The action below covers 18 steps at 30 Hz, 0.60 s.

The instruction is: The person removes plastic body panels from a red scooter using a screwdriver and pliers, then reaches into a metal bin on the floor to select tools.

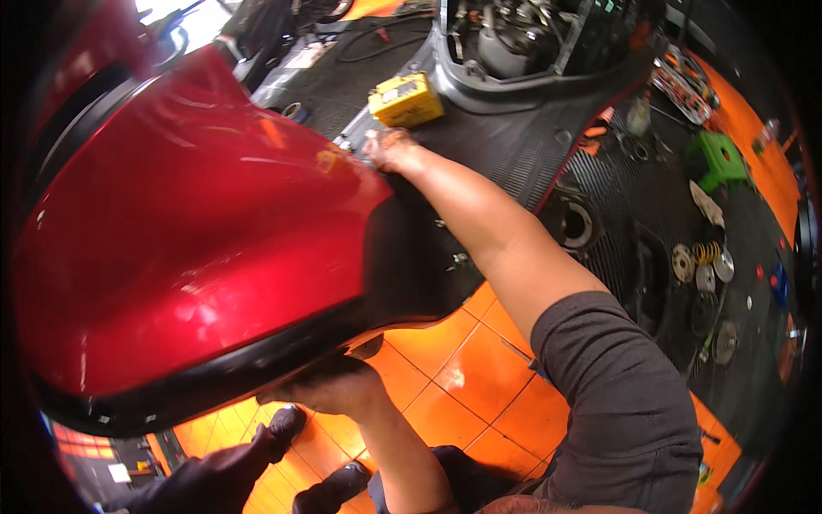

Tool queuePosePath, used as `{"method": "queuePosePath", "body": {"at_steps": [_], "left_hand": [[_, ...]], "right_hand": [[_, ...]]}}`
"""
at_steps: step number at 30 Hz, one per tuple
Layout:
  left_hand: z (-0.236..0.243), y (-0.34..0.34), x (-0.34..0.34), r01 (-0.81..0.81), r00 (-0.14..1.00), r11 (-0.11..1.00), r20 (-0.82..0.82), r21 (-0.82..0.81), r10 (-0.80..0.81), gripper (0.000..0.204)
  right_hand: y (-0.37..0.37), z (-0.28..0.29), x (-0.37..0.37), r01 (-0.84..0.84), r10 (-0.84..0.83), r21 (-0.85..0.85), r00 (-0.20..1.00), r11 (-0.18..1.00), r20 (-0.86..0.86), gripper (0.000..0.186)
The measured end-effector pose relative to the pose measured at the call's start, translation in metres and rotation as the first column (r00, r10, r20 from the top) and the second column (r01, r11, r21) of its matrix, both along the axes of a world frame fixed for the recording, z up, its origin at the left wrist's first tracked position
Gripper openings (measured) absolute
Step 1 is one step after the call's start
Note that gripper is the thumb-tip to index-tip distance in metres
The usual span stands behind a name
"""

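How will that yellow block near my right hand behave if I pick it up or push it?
The yellow block looks like a battery, so it may well be heavy for its size. Its straight edges and flat faces suggest a stiff case. That boxy shape probably won't roll if pushed.

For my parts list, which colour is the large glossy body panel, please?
The body panel is red, best seen in the head view.
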<state>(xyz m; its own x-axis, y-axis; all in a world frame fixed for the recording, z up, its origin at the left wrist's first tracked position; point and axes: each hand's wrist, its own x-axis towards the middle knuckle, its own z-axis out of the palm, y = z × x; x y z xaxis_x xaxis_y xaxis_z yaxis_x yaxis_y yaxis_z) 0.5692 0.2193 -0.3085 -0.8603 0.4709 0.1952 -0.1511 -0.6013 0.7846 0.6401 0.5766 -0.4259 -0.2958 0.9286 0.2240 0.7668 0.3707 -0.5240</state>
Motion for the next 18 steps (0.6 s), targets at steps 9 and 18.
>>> {"method": "queuePosePath", "body": {"at_steps": [9, 18], "left_hand": [[0.017, -0.008, -0.026, 0.215, 0.964, 0.958, 0.113, 0.191, -0.239, 0.084], [0.049, 0.017, 0.015, -0.074, 0.997, 0.995, -0.003, 0.072, 0.075, 0.094]], "right_hand": [[-0.029, 0.022, 0.03, -0.063, 0.061, 0.094, 0.998, 0.994, 0.025, 0.031], [-0.131, 0.081, 0.137, -0.173, 0.199, 0.105, 0.719, 0.979, -0.666, 0.028]]}}
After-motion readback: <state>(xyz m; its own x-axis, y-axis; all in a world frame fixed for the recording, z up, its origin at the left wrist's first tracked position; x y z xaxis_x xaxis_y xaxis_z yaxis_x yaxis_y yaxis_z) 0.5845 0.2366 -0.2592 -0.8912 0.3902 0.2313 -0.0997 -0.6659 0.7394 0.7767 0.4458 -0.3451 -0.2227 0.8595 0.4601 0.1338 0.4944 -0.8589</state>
